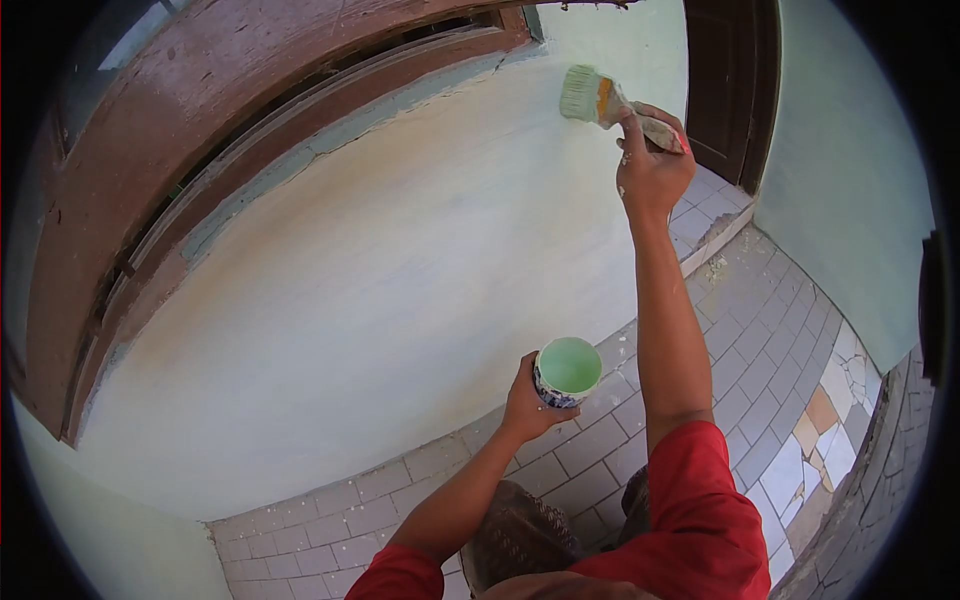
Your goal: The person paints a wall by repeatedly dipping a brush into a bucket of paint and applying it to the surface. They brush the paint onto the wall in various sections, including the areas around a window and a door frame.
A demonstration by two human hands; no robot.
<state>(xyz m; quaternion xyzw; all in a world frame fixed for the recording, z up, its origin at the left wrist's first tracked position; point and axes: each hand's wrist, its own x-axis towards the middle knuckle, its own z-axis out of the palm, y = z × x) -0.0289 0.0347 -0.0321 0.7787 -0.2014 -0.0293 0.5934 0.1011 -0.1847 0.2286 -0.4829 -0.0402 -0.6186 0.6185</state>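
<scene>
My right hand (657, 172) is raised at the upper right, its fingers wrapped round the handle of a wide paintbrush (606, 97). Pale green paint coats the bristles, which lie against the upper part of the wall (400, 270). Lower down, my left hand (533, 405) grips a small tub of paint (568, 366) from the side and below. Light green paint fills the inside of the tub, and its outside has a dark printed pattern. Spots of paint mark my right thumb and wrist.
A brown wooden window frame (200, 150) runs along the wall's upper left, with rough grey edging below it. At the upper right stands a dark door (722, 80) beside a pale green wall (850, 180). Grey floor tiles (590, 465) bear paint spots; broken mosaic tiles (810, 450) lie right.
</scene>
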